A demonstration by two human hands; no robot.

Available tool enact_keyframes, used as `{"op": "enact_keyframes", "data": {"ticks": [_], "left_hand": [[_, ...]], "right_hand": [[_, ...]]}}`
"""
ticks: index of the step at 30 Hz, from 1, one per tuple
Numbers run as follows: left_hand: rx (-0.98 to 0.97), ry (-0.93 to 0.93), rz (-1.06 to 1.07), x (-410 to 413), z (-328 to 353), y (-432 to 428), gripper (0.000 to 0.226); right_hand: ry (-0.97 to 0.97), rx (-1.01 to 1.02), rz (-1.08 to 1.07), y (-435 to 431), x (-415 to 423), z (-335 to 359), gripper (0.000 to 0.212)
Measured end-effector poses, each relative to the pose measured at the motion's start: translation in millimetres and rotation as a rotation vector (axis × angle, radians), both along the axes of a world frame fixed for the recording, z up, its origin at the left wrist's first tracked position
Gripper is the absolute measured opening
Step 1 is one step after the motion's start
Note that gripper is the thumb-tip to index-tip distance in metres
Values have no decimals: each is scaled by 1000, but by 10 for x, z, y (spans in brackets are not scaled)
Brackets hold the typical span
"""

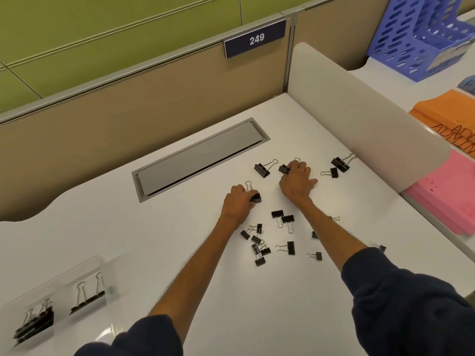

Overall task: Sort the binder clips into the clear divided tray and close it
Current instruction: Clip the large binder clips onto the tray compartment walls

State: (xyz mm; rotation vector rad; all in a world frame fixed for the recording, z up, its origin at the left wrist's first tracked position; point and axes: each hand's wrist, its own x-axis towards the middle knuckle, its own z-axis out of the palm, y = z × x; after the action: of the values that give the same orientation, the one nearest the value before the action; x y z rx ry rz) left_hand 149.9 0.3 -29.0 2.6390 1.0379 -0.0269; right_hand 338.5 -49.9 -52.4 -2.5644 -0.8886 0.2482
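Several black binder clips (288, 221) lie scattered on the white desk (180, 253). My left hand (237, 204) grips one black clip (255, 197) at mid-desk. Farther right, my right hand (298, 182) curls its fingers round another black clip (284, 169). A loose clip (262, 170) lies between the two hands, toward the far side. The clear divided tray (64, 291) sits at the near left, open, with a large clip (88, 299) in one compartment and a bunch of clips (34, 323) in another. The tray looks blurred.
A grey cable hatch (200, 156) is set into the desk behind the hands. A white side divider (359, 111) bounds the desk on the right; two clips (339, 164) lie against it. Beyond it are pink paper (442, 191), orange folders and a blue file rack (416, 34).
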Motion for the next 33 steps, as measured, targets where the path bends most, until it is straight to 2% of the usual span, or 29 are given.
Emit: {"op": "enact_keyframes", "data": {"ticks": [3, 7, 11, 14, 18, 24, 30, 33], "left_hand": [[33, 17, -1, -33, -10, -47, 38], [54, 31, 9, -140, 16, -130, 37], [72, -26, 56, -350, 92, -210, 34], [78, -103, 137, -591, 187, -248, 42], [74, -125, 201, -971, 319, -250, 47], [110, -134, 323, -1535, 528, -201, 33], [183, -124, 384, -2186, 714, -236, 32], [205, -118, 415, -2586, 770, -232, 32]], "right_hand": [[11, -55, 38, -19, -22, 34, 54], [51, -143, 88, -78, -32, 107, 50], [41, -36, 80, -254, -192, 103, 47], [51, 75, 133, -370, -425, 144, 54], [-11, 200, 294, -393, -765, 283, 58], [-67, 342, 568, -238, -1270, 612, 46], [-10, 315, 727, -20, -1995, 752, 55], [47, 286, 798, 66, -2425, 814, 47]]}}
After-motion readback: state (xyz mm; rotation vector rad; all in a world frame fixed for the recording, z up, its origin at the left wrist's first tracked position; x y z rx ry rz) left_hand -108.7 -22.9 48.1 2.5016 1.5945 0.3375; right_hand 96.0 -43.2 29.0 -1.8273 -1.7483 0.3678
